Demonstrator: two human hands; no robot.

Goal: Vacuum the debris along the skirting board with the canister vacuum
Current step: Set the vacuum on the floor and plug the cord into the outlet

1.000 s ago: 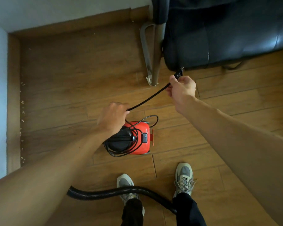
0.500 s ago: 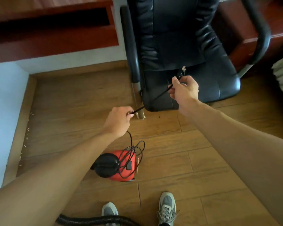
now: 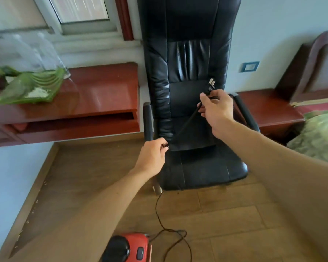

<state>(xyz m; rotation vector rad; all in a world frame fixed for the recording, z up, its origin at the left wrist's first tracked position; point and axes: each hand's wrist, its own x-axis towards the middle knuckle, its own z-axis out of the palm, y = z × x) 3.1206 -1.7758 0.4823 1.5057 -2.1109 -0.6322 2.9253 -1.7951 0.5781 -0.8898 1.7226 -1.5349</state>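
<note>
right hand (image 3: 215, 108), centre right of frame: fingers are curled round the black cord (image 3: 186, 122) just below the plug (image 3: 211, 84). the plug sticks up above the knuckles with its metal prongs exposed, in front of the chair back.

left hand (image 3: 151, 157), centre of frame, lower than the right: it grasps the same cord between curled fingers and thumb. the stretch of cord between the two hands runs diagonally and nearly straight across the black chair (image 3: 187, 53).

below the left hand the cord drops to the wooden floor (image 3: 225, 214), loops loosely at lower centre and runs to the vacuum (image 3: 134, 246). the vacuum, red with a black top, stands on the floor at the bottom edge of the frame, partly cut off. its hose is out of view.

skirting board (image 3: 45, 167): runs along the left wall from mid left to the lower left corner. pale specks of debris (image 3: 27, 222) lie scattered on the floor right against it, well apart from the vacuum.

surroundings: a reddish wooden desk (image 3: 95, 95) at left carries a green dish (image 3: 30, 84). a wall socket (image 3: 250, 66) sits at upper right, beside the chair. a low reddish table (image 3: 263, 104) and a bed (image 3: 320, 137) occupy the right edge. the upper left of the frame is blurred.
</note>
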